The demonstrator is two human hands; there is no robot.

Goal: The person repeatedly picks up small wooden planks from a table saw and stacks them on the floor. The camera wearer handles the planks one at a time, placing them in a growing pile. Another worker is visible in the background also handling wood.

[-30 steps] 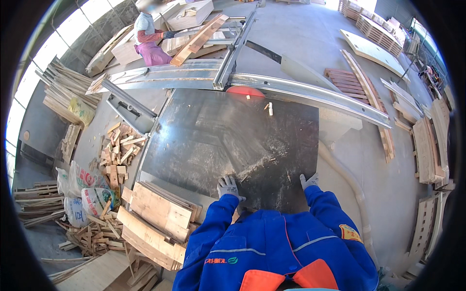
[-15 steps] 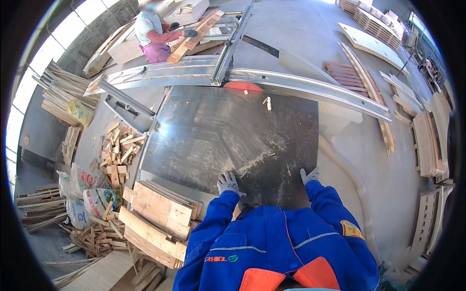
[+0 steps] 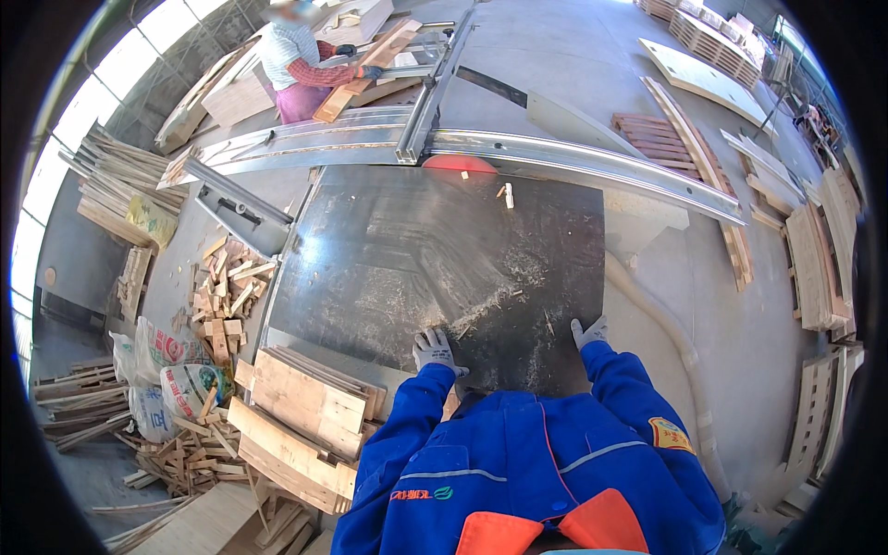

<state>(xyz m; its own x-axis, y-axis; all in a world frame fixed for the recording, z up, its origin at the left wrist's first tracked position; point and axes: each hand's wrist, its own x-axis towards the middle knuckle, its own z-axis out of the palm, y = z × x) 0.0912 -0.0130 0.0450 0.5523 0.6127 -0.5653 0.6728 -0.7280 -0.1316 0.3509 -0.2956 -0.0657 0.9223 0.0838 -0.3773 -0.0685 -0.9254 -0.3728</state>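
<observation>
My left hand, in a grey work glove, lies flat on the near edge of a dark saw table, fingers stretched out and holding nothing. At the table's right edge rests my right hand, gloved alike, with the thumb apart from the fingers and nothing in its grasp. Sawdust and small splinters are scattered over the tabletop. A red round guard or blade shows at the far edge, beside a metal sliding rail. A small pale wood scrap lies near it.
Beyond the rail, a co-worker in dark gloves holds a wooden board. Stacked boards stand by my left arm, with offcuts and filled sacks farther left. A hose runs along the floor at right.
The co-worker's near hand and the board have shifted slightly, and the whole view has moved a little. My two hands stay where they were on the table.
</observation>
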